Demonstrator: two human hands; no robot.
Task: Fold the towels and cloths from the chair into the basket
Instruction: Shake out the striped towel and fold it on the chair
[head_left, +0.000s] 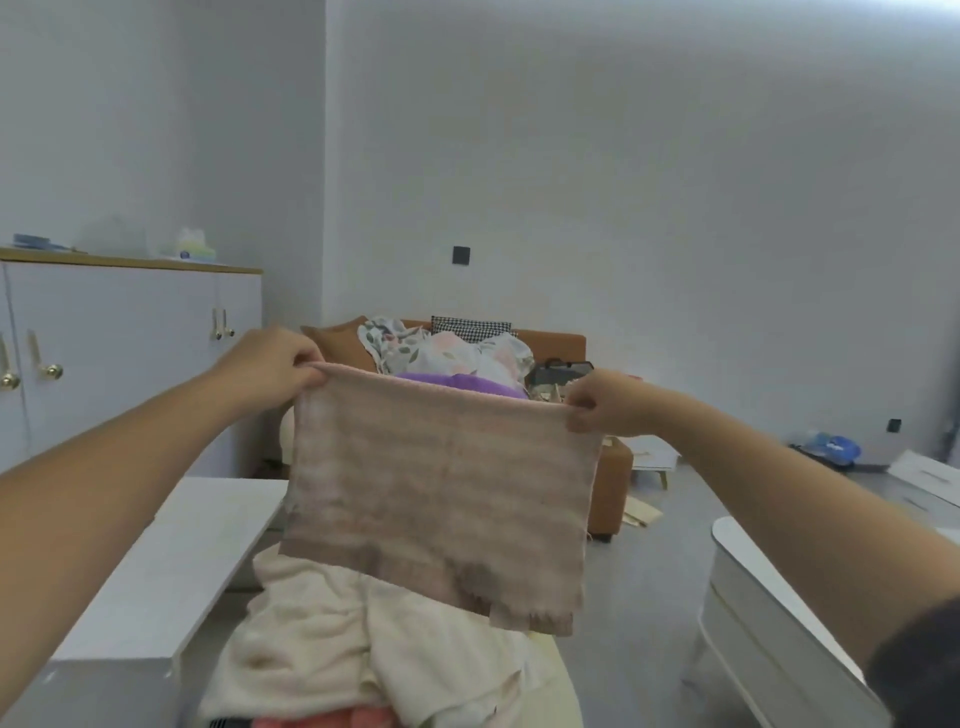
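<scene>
Both hands | fingers (306, 358) pinch pink towel (441, 483) top corners | hanging

A home: sofa (608, 483), cabinet (130, 353) (living room).

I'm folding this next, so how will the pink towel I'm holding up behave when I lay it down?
Probably floppy: the pink towel hangs limp from its top corners, pinched by the left hand and right hand. Likely light, since two pinches alone carry it. Its ragged lower corner may snag.

white cabinet (130, 338) left, black socket (461, 254) on wall (675, 182).
</scene>
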